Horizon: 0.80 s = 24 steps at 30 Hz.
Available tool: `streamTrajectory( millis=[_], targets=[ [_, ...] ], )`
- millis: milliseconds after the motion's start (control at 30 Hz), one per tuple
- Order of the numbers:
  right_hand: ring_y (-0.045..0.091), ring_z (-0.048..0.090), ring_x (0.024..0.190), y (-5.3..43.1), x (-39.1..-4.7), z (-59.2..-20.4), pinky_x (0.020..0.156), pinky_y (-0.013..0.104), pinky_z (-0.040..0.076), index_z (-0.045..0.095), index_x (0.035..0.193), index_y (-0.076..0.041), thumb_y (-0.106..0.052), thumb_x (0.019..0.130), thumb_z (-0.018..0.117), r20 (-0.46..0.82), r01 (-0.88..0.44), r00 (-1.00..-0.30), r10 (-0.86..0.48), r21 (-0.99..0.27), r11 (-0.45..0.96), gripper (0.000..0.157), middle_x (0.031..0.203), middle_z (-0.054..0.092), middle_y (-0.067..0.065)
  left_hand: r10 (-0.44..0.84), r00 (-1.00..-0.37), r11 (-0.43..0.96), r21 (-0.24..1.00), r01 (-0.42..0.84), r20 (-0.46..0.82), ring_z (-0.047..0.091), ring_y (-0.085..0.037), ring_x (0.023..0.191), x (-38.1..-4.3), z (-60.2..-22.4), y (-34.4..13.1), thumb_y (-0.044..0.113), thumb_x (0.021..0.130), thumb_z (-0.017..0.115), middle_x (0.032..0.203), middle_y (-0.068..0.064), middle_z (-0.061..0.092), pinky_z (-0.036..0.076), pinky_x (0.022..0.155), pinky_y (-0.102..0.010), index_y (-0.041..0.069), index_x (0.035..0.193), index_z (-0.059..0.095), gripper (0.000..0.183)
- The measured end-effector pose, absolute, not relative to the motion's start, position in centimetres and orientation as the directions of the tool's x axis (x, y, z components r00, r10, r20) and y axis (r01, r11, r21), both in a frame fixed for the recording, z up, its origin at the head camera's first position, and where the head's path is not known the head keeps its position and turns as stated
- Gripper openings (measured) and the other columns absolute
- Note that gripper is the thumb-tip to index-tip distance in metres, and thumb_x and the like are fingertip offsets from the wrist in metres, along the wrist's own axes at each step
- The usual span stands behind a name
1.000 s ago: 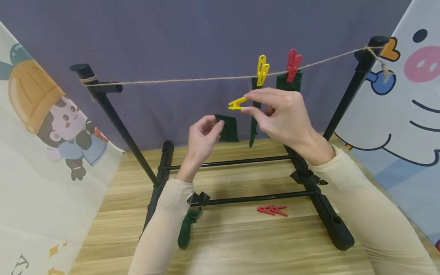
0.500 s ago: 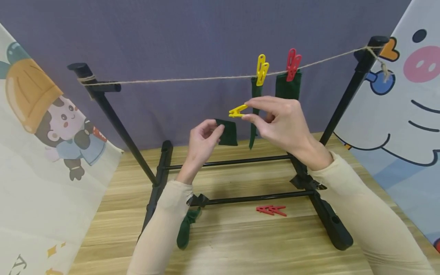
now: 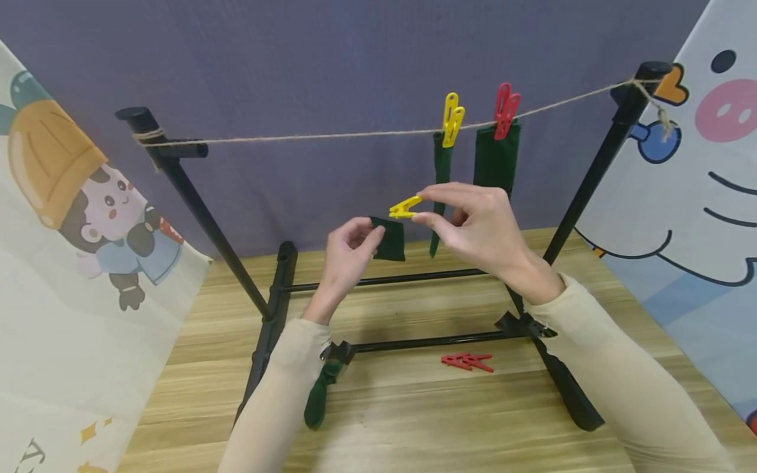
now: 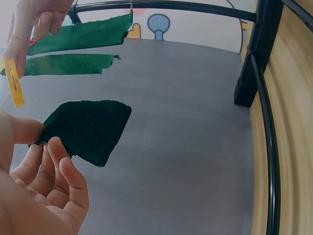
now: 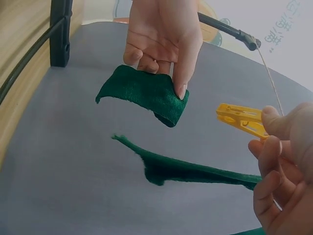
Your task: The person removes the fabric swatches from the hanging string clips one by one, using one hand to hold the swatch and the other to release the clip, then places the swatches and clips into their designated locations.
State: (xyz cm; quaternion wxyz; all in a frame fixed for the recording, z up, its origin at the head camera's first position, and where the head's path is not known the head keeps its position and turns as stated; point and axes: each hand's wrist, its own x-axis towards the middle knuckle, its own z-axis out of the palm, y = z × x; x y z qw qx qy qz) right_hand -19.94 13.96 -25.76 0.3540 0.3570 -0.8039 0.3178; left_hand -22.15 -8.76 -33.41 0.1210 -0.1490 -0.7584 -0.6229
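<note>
My left hand point(image 3: 349, 256) pinches a small dark green piece of cloth point(image 3: 390, 240) by its edge, between thumb and fingers. In the right wrist view the cloth point(image 5: 142, 90) sags below the fingertips. My right hand point(image 3: 479, 220) pinches a yellow clothespin point(image 3: 403, 209) by its handles, its tip pointing left, just above the cloth. Both hands are below the string point(image 3: 319, 136). On the string hang a narrow green strip point(image 3: 441, 164) under a yellow clothespin point(image 3: 451, 121) and a wider green cloth point(image 3: 495, 154) under a red clothespin point(image 3: 505, 112).
A black rack holds the string between its left post point(image 3: 195, 197) and right post point(image 3: 591, 171). Red clothespins point(image 3: 466, 362) and a knotted green cloth point(image 3: 317, 401) lie on the wooden table point(image 3: 408, 420). A black crossbar point(image 3: 432, 342) spans the base.
Both hands have moved down, carrying the green cloth and the yellow clothespin, with the clothespin now closer above the cloth. The hanging pieces have stayed in place.
</note>
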Motion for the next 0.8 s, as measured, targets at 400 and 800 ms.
streamTrajectory(
  millis=[400,800],
  targets=[
    [0.001,0.039,0.043,13.8,-19.8,-27.3,0.044,0.016,0.034,0.079,0.11,-0.007,-0.014,0.084,0.085,0.774,-0.797,-0.525,-0.354,-0.301,0.524,0.028,0.107,0.078,0.01,0.071,-0.936,0.179,0.918,0.353,0.346,0.063,-0.013,0.078,-22.1,-34.4,-9.1,0.022,0.1,0.067,0.096,-0.011,0.069,0.057,0.073,-0.028,0.004,0.112,0.069,0.022],
    [0.002,0.038,0.042,14.0,-19.8,-28.6,0.044,0.016,0.033,0.079,0.112,-0.008,-0.014,0.083,0.085,0.753,-0.782,-0.551,-0.358,-0.317,0.536,0.03,0.109,0.078,0.01,0.081,-0.942,0.196,0.922,0.335,0.325,0.063,-0.014,0.078,-21.9,-35.4,-9.4,0.021,0.1,0.067,0.097,-0.011,0.069,0.06,0.077,-0.041,0.004,0.113,0.069,0.022]
  ],
)
